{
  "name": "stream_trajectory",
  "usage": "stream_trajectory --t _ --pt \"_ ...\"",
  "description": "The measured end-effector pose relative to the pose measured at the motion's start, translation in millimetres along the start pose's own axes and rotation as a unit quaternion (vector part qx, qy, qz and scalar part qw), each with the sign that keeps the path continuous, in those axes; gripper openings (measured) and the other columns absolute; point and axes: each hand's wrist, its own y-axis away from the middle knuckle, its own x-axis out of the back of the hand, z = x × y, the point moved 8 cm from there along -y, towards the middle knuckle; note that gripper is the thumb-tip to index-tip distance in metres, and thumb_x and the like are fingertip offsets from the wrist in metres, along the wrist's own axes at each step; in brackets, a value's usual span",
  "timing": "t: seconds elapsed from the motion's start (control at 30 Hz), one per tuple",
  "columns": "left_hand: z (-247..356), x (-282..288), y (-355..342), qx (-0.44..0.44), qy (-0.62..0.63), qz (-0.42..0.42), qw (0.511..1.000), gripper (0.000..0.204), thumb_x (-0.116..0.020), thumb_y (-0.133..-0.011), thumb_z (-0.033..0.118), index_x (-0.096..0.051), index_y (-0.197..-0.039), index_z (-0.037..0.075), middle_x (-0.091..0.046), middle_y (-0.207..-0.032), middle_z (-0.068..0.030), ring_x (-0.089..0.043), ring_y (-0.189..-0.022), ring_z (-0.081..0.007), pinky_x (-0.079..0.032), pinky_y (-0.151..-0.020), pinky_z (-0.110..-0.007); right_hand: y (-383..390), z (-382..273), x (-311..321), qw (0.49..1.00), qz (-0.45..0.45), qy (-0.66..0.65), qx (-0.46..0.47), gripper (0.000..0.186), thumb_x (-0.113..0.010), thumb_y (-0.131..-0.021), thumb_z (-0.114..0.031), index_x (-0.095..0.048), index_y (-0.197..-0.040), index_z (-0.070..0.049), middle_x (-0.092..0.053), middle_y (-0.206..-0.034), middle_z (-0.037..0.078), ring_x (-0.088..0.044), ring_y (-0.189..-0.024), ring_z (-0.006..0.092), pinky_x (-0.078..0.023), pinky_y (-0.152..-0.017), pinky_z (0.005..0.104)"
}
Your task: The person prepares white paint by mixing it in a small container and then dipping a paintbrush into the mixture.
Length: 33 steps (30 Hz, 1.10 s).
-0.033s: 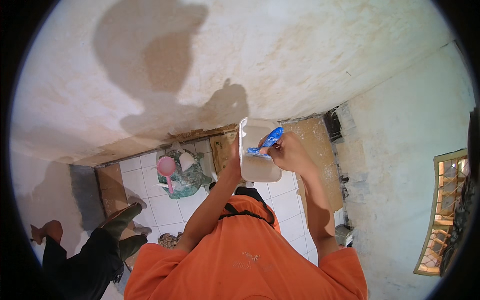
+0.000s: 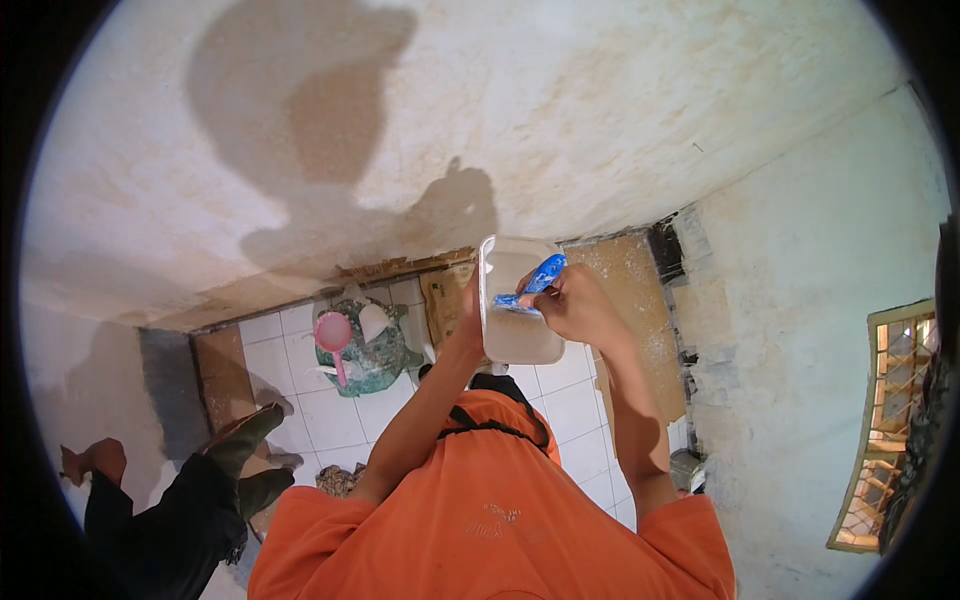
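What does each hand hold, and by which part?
Right hand: blue, white-smeared tool, low on its handle. Left hand: pale rectangular tub, at its left side; grip partly hidden.

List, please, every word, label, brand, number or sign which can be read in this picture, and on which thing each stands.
No text can be read with certainty:
Orange shirt: pale lettering, too small and faint to read.
Brown bag near the wall: small dark marks, too blurred to read.
Pale tub and blue-handled tool: no lettering that I can make out.
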Motion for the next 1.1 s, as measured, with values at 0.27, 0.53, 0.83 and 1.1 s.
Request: stream_trajectory --t 0.27,0.53,0.83,1.1 --pt "0 4 0 0.005 0.077 -0.095 0.992 0.072 -0.030 -0.096 0.062 -0.045 -0.136 0.005 -0.059 -0.123 -0.0155 -0.062 -0.106 -0.0275 -0.053 -0.090 -0.044 2 -11 0 0.997 0.067 -0.013 0.026 0.009 -0.069 -0.073 -0.008 -0.072 -0.081 -0.004 -0.061 -0.066 0.021 -0.059 -0.061 0.0391 -0.047 -0.059 0.0428" --pt "5 14 -2 -0.023 0.025 -0.015 0.999 0.064 -0.030 -0.098 0.056 -0.048 -0.132 0.005 -0.061 -0.117 -0.0134 -0.063 -0.099 -0.0249 -0.055 -0.085 -0.042 -1 -19 2 0.994 0.086 0.052 0.049 0.010 -0.068 -0.076 -0.008 -0.070 -0.085 -0.004 -0.065 -0.076 0.019 -0.060 -0.068 0.0395 -0.047 -0.061 0.0445" --pt "11 -12 -2 -0.029 0.040 -0.063 0.997 0.069 -0.029 -0.096 0.061 -0.046 -0.135 0.006 -0.059 -0.122 -0.0138 -0.063 -0.106 -0.0265 -0.055 -0.088 -0.042 0 -41 22 0.986 0.139 0.024 0.090 0.014 -0.068 -0.078 -0.009 -0.068 -0.091 -0.003 -0.068 -0.085 0.017 -0.063 -0.074 0.0376 -0.049 -0.066 0.0423" --pt "8 1 -3 -0.003 0.128 -0.121 0.984 0.060 -0.032 -0.097 0.053 -0.048 -0.133 0.008 -0.060 -0.121 -0.0136 -0.060 -0.110 -0.0280 -0.051 -0.094 -0.044 -6 -37 13 0.979 0.145 0.097 0.102 0.018 -0.071 -0.081 -0.013 -0.068 -0.096 -0.003 -0.070 -0.092 0.013 -0.066 -0.074 0.0338 -0.052 -0.066 0.0374"
